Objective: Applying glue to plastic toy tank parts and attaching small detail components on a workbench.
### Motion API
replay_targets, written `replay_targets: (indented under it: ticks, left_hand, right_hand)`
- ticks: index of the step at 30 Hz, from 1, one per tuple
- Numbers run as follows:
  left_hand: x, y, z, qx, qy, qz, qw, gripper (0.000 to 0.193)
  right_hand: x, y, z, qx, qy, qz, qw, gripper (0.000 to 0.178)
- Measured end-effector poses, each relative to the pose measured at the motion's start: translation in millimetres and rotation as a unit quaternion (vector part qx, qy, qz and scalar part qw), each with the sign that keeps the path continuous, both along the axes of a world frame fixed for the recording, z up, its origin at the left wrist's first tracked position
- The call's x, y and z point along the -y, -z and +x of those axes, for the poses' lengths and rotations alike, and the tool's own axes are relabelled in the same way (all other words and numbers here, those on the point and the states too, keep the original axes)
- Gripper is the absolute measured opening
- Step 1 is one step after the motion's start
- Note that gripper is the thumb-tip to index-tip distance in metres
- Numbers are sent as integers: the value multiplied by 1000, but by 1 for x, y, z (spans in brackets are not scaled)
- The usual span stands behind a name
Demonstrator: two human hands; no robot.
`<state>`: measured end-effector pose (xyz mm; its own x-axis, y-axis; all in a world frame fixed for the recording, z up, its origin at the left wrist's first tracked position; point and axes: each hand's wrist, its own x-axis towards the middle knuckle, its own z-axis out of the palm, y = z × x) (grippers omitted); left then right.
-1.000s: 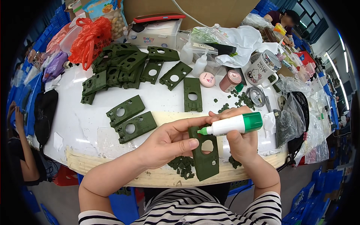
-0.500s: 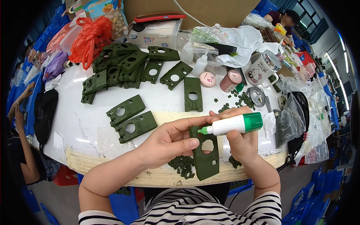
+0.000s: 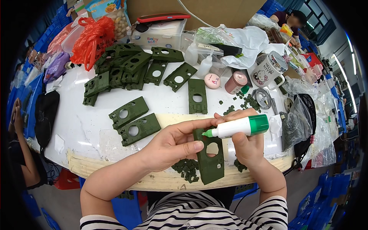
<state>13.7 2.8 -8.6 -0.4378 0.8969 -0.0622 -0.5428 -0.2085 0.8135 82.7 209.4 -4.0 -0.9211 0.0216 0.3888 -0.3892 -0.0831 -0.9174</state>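
Note:
My left hand (image 3: pixel 170 147) is closed on the side of a dark green plastic toy tank hull (image 3: pixel 211 168) with a round hole through it. In my right hand (image 3: pixel 247 147) is a white glue bottle (image 3: pixel 234 127) with a green base and a pointed green nozzle. The nozzle tip is at the upper end of the hull; whether it touches is hard to tell. Small dark green pieces (image 3: pixel 186 170) lie in a heap beside the hull, near the table's front edge. Two similar hulls (image 3: pixel 141 129) rest to the left, and another hull (image 3: pixel 197 96) lies beyond my hands.
A pile of green hulls (image 3: pixel 124 67) fills the back left, by a red plastic bag (image 3: pixel 94 42). Loose green pieces (image 3: pixel 250 102), a white mug (image 3: pixel 268 71), a pink jar (image 3: pixel 235 82) and small squeeze bottles (image 3: pixel 205 66) stand at the back right. A co-worker's arm (image 3: pixel 28 161) shows far left.
My hands, the hull and the glue bottle are almost unmoved. At the far left the co-worker's hands have shifted and come closer together.

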Motion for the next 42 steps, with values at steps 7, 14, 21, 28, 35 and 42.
replay_targets:
  ticks: [7, 14, 21, 28, 35, 42]
  left_hand:
    - [-1, 0, -1, 15, 7, 7, 1000, 58]
    - [0, -2, 1, 19, -2, 3, 1000, 57]
    - [0, -2, 0, 16, 3, 0, 1000, 57]
    - [0, -2, 0, 16, 1, 3, 1000, 56]
    - [0, -3, 1, 16, 1, 6, 1000, 55]
    - [0, -2, 1, 12, -3, -2, 1000, 56]
  right_hand:
    - [1, -3, 0, 28, -23, -53, 998, 38]
    - [0, -1, -3, -16, -28, -10, 999, 38]
    - [1, -2, -3, -24, -27, 1, 999, 38]
    - [2, -3, -3, -25, -24, 5, 999, 38]
    - [1, -3, -2, -21, -25, 3, 999, 38]
    - [2, -4, -2, -15, -23, 3, 1000, 39]
